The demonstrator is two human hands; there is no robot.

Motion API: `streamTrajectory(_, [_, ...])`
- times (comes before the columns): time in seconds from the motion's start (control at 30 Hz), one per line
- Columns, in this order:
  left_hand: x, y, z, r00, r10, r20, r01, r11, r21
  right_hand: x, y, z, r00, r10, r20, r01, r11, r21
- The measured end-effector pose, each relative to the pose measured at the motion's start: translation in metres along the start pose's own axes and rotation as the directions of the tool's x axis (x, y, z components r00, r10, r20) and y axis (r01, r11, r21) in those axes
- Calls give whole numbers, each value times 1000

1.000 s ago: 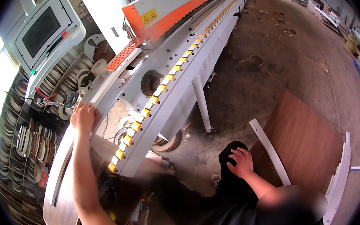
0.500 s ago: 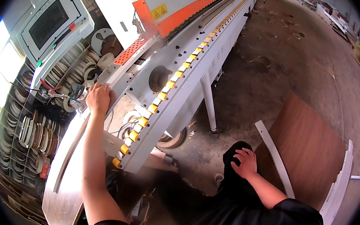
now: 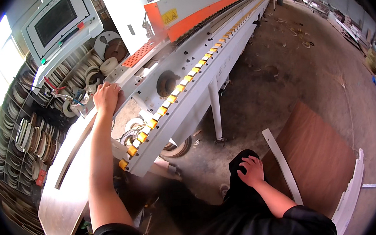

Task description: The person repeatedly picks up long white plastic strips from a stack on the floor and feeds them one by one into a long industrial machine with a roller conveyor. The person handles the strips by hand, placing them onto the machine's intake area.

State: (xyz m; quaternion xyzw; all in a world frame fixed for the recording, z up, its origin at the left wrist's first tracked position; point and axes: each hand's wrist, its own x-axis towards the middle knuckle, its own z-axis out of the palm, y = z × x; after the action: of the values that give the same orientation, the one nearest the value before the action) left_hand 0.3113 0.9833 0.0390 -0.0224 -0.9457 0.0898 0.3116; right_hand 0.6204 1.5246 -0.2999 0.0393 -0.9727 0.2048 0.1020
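Note:
My left arm reaches forward, and my left hand is curled over a metal guide rail at the near end of a long white and orange machine. The fingertips are partly hidden behind the knuckles. My right hand lies on my bent knee, palm down and fingers apart, holding nothing. Along the machine's near side runs a white beam with yellow rollers. To the left of my left arm, a glare-lit brown board lies flat at the machine's end.
A control panel with a dark screen hangs at the upper left. Racks of coiled edging strips stand below it. Right of my knee are a brown panel and white rails. A machine leg meets the floor ahead.
My view has shifted slightly, so the scene sits a little differently. My left hand stays on the rail and my right hand stays on the knee.

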Motion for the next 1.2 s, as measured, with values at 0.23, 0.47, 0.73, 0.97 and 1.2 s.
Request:
streamTrajectory(0.23, [-2, -14, 13, 997, 34, -76, -35, 999, -13, -1, 4, -3, 999, 32, 11, -33, 999, 28])
streamTrajectory(0.47, [-7, -11, 10, 989, 37, -140, -40, 999, -19, -2, 3, -2, 999, 30, 11, -30, 999, 22])
streamTrajectory(0.73, [-7, -5, 4, 994, 3, -109, -3, 1000, -6, -3, 5, -2, 999, 32, -1, -32, 999, 32])
streamTrajectory(0.97, [-8, -5, 3, 994, -7, -113, 6, 1000, -6, -2, 4, -3, 999, 35, 6, -35, 999, 30])
streamTrajectory(1.2, [-7, -7, 4, 995, -13, -99, 10, 1000, -24, -3, 10, -2, 999, 12, -46, -9, 998, 54])
